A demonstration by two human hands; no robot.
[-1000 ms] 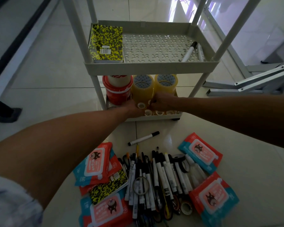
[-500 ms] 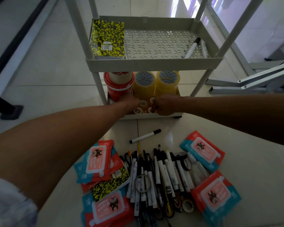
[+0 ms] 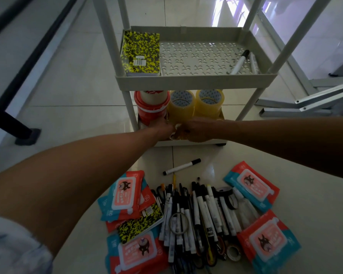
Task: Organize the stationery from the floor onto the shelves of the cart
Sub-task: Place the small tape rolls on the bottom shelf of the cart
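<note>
Fingers of both hands — left hand (image 3: 163, 126), right hand (image 3: 194, 130) — curl over the small tape rolls (image 3: 174, 135) at the front of the cart's bottom shelf (image 3: 186, 143); whether they grip is unclear, as the rolls are mostly hidden. Behind stand yellow tape rolls (image 3: 181, 106). Risk: a knuckle nudge topples that stack — clearance is tight. Pens (image 3: 196, 214) remain on the floor.
</note>
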